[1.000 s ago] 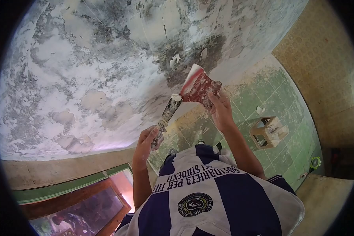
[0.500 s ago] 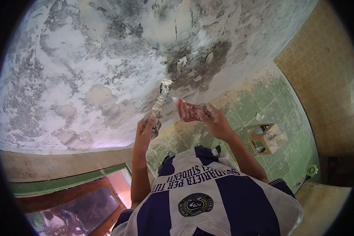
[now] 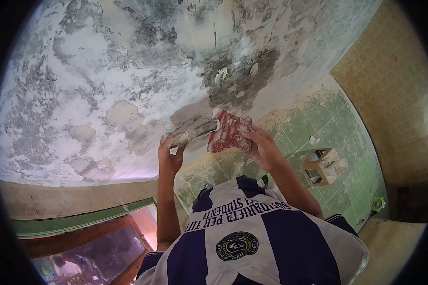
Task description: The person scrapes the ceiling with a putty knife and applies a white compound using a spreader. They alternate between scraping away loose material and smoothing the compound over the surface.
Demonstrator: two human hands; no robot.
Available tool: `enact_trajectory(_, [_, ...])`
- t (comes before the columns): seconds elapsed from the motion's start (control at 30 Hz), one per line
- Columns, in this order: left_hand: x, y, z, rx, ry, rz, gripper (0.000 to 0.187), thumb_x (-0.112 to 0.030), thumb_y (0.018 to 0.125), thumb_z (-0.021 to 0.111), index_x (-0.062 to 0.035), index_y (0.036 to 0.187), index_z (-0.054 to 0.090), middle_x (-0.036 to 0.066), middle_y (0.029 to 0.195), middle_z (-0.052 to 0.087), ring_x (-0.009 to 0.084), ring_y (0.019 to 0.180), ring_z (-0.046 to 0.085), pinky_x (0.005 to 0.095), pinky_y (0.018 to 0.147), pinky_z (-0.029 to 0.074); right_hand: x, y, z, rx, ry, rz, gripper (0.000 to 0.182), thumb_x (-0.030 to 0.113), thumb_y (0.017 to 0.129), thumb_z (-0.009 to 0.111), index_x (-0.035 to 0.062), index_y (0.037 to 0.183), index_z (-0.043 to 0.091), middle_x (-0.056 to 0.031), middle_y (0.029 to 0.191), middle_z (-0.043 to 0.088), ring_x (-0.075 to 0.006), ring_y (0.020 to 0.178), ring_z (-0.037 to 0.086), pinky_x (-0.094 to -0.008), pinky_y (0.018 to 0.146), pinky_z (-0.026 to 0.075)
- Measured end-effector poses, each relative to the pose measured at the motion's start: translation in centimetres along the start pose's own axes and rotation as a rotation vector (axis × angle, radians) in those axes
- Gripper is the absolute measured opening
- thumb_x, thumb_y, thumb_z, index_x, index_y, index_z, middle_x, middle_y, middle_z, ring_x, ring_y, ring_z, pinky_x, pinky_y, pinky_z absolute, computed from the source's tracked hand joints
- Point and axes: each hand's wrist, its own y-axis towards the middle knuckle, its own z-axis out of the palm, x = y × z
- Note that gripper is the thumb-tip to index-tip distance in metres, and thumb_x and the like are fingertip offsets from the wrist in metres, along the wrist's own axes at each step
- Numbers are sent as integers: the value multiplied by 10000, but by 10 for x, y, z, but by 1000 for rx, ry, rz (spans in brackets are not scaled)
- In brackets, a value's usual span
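Note:
My left hand (image 3: 170,156) is closed round a narrow putty knife (image 3: 200,130), crusted with pale filler and tilted up to the right. Its far end meets the left side of a red putty spreader (image 3: 230,134), smeared with white. Between the thumb and fingers of my right hand (image 3: 265,149), that spreader is gripped by its right edge. Both tools are in front of the patchy wall (image 3: 128,71), where white filler lies over grey, flaking areas. A dark bare patch (image 3: 242,78) of the wall shows just above the tools.
Low on the right, a small open-sided wooden stool (image 3: 324,167) stands on dusty green tiles (image 3: 345,126). A patterned tan surface (image 3: 385,95) rises at the far right. Lower left is a wood-framed glass pane (image 3: 95,251). A green round object (image 3: 378,204) lies near the right edge.
The putty knife has swung from nearly upright to leaning right, with its end now at the spreader. The spreader has turned to show more of its red face.

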Motion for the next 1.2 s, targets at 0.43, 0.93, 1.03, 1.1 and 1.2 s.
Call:
enact_trajectory(0.43, [13,-37,-11,-149,-13,-90,290,-7,826,756,-27,1101,669,122,992,676,223,850,658,305,706,521,55,18,51,-33,-341,-445,301,109,1010,544,-9,1287,553,-74,1100,683,-117,1032,656,-257,858,530])
enact_trajectory(0.93, [42,-68,-13,-131,-103,-236,289,-34,841,750,4,1116,670,128,1021,688,214,926,677,312,795,536,60,127,176,-28,-1527,-1807,490,-78,842,572,-1,1326,573,-122,1430,545,-325,1389,449,-463,1149,379])
enact_trajectory(1.03, [47,-69,-18,-116,-155,-299,289,-59,855,750,4,1124,666,126,1023,691,202,917,677,306,794,533,39,165,163,-121,-1752,-1767,506,-57,801,605,33,1298,601,-99,1438,537,-306,1411,416,-468,1172,344])
enact_trajectory(1.1, [46,-69,-22,-149,-145,-288,296,-69,848,756,2,1122,669,136,1018,685,227,902,673,316,773,530,19,174,139,-123,-1729,-1749,506,-52,799,610,44,1296,607,-89,1441,536,-305,1402,426,-472,1170,346])
enact_trajectory(1.2, [49,-78,-19,-198,-180,-333,297,-84,844,761,-3,1116,676,142,1018,682,245,888,669,322,750,526,-8,158,99,-68,-1703,-1684,514,-39,801,621,62,1305,607,-72,1454,528,-304,1394,437,-473,1167,352])
